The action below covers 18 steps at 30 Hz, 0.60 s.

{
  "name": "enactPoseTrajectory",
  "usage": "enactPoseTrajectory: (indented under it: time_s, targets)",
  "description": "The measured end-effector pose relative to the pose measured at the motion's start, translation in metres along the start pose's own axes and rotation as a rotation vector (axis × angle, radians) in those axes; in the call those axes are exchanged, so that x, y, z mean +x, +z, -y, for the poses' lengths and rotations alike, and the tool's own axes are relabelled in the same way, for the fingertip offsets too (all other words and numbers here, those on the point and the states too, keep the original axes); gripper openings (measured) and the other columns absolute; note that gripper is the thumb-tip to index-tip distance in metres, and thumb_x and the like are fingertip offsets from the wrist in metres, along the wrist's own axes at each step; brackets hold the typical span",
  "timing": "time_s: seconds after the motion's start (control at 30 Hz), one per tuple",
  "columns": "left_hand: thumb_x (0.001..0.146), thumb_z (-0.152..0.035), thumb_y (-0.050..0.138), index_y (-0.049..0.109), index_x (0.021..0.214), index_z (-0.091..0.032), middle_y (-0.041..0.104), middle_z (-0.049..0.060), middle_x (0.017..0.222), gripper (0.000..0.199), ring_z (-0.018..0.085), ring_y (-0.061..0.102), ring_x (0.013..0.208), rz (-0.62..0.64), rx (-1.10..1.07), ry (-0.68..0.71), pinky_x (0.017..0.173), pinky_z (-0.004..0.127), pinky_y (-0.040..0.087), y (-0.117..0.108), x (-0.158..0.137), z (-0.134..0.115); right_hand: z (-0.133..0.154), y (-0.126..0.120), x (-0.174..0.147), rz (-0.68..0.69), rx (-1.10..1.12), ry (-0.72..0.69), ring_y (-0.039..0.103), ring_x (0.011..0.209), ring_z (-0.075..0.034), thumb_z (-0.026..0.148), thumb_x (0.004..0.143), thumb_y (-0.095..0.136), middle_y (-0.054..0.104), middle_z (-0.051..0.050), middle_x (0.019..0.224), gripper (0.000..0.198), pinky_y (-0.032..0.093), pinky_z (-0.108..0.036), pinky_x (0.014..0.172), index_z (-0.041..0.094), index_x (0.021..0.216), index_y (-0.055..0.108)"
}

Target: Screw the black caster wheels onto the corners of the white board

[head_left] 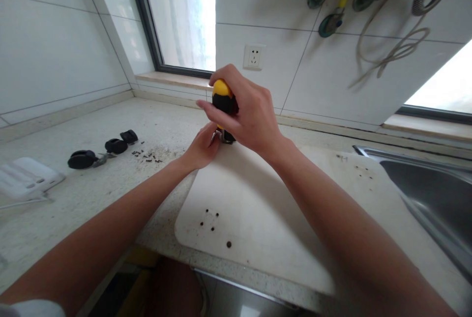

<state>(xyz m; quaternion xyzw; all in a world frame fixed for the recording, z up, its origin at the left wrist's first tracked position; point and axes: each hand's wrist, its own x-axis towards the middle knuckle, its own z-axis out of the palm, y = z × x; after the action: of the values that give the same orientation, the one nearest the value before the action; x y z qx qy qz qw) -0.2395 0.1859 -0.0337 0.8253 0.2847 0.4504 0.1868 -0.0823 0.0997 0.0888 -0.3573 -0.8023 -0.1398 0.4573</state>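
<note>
My right hand [254,110], seen over my remote feed, grips a yellow-and-black tool [222,98] above the far left corner of a white board [254,199]; my left hand [202,149] meets a metal bracket [216,135] there, its hold unclear. Black wheels [83,159] dot the counter [110,115].

Cool daylight glares from the left window [180,17], burnt out near its frame — and from another bright window [442,81] at right. A soft shadow follows the right forearm [324,209] across the pale board [258,199]; beneath the surface [103,184] it's dim. Wide-angle stretching bends the edges — fine detail is soft.
</note>
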Motion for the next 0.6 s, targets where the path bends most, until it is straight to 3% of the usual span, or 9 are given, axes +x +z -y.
enactPoseTrajectory:
  time_s: [0.2, 0.3, 0.37, 0.5, 0.6]
  targets:
    - [0.084, -0.021, 0.063, 0.062, 0.148, -0.021, 0.074, 0.015, 0.147, 0.064, 0.041, 0.068, 0.137, 0.017, 0.015, 0.023, 0.117, 0.058, 0.056, -0.003, -0.004, 0.001, 0.008, -0.014, 0.005, 0.066, 0.041, -0.024, 0.066, 0.100, -0.017, 0.053, 0.111, 0.061, 0.075, -0.004, 0.122, 0.036, 0.052, -0.029, 0.086, 0.022, 0.129, 0.067]
    - [0.081, -0.026, 0.070, 0.064, 0.144, -0.020, 0.073, 0.017, 0.145, 0.064, 0.045, 0.068, 0.135, 0.054, 0.018, 0.044, 0.116, 0.061, 0.056, -0.004, -0.004, -0.007, 0.011, -0.022, 0.009, 0.138, -0.006, -0.051, 0.067, 0.100, -0.017, 0.038, 0.114, 0.054, 0.076, -0.003, 0.117, 0.035, 0.051, -0.030, 0.086, 0.021, 0.141, 0.068]
    - [0.082, -0.027, 0.074, 0.065, 0.143, -0.021, 0.073, 0.017, 0.145, 0.063, 0.044, 0.068, 0.134, 0.060, 0.006, 0.039, 0.114, 0.061, 0.057, -0.002, -0.003, -0.017, 0.011, -0.022, 0.011, 0.102, -0.104, -0.074, 0.067, 0.104, -0.019, 0.035, 0.115, 0.053, 0.076, -0.004, 0.114, 0.038, 0.051, -0.031, 0.088, 0.024, 0.147, 0.069]
    - [0.088, -0.029, 0.077, 0.065, 0.147, -0.022, 0.073, 0.017, 0.145, 0.060, 0.043, 0.068, 0.135, 0.004, -0.009, -0.040, 0.111, 0.059, 0.059, 0.007, 0.004, -0.032, 0.009, -0.022, 0.012, -0.003, -0.229, -0.086, 0.065, 0.112, -0.023, 0.053, 0.113, 0.058, 0.073, -0.007, 0.116, 0.040, 0.054, -0.033, 0.088, 0.026, 0.136, 0.077]
    - [0.086, -0.032, 0.083, 0.072, 0.134, -0.020, 0.078, 0.017, 0.131, 0.050, 0.044, 0.072, 0.125, -0.042, -0.011, -0.094, 0.109, 0.061, 0.060, 0.012, 0.007, -0.033, 0.013, -0.028, 0.014, 0.095, -0.162, -0.074, 0.066, 0.119, -0.022, 0.034, 0.114, 0.056, 0.074, -0.007, 0.129, 0.037, 0.055, -0.032, 0.090, 0.024, 0.145, 0.073]
